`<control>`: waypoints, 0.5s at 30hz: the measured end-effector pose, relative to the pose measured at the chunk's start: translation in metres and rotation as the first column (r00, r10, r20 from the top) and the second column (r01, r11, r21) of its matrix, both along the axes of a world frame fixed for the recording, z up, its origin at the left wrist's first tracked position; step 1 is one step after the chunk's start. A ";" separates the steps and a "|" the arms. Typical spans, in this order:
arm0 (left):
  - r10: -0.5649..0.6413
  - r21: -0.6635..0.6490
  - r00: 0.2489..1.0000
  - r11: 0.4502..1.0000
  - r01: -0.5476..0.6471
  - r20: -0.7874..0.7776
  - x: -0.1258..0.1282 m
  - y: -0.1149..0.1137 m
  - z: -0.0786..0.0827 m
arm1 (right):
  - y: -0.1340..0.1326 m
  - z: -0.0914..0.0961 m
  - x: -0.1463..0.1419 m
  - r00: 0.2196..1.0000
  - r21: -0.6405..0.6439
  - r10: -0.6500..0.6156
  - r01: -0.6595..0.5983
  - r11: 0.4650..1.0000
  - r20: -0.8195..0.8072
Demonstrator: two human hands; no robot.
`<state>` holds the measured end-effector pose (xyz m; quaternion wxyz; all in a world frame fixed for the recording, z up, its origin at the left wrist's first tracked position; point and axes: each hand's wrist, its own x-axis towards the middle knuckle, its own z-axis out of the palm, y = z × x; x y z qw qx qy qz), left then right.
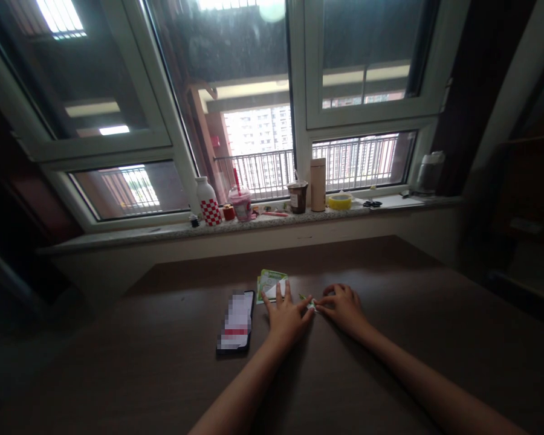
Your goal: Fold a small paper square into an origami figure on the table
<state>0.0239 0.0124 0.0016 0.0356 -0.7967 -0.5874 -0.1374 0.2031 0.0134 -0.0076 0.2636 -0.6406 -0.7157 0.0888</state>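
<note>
My left hand [286, 319] rests over the table with several fingers spread toward a green and white card-like packet [272, 275]. Its thumb and index finger close on a small green-and-white piece of paper [310, 304]. From the other side, my right hand [343, 309] pinches the same little piece between thumb and index finger, its remaining fingers curled. Most of the piece is hidden by the fingertips, and its exact shape is too small to make out. Left of my left hand lies a phone [236, 320] with its screen lit.
The brown table [172, 386] reaches toward a windowsill [167, 234]. Along the sill stand a red-checked white bottle [209, 205], a pink drink cup [240, 205], a dark drink cup [298, 198], a tan cylinder [318, 184], a yellow tape roll [340, 202] and dark scissors [372, 204].
</note>
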 end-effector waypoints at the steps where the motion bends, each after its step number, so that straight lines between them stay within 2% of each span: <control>1: 0.010 0.004 1.000 1.000 -0.010 -0.003 0.000 0.000 -0.001 | 0.000 0.000 0.000 1.000 -0.001 0.000 0.000 1.000 -0.002; 6: 0.068 0.005 0.998 0.998 -0.067 -0.003 -0.001 0.002 -0.002 | 0.000 0.000 0.001 1.000 -0.005 0.005 -0.005 1.000 -0.015; 15: 0.086 0.011 0.996 0.996 -0.086 0.011 0.001 -0.003 0.002 | -0.001 0.001 0.000 1.000 -0.011 0.003 -0.004 1.000 -0.008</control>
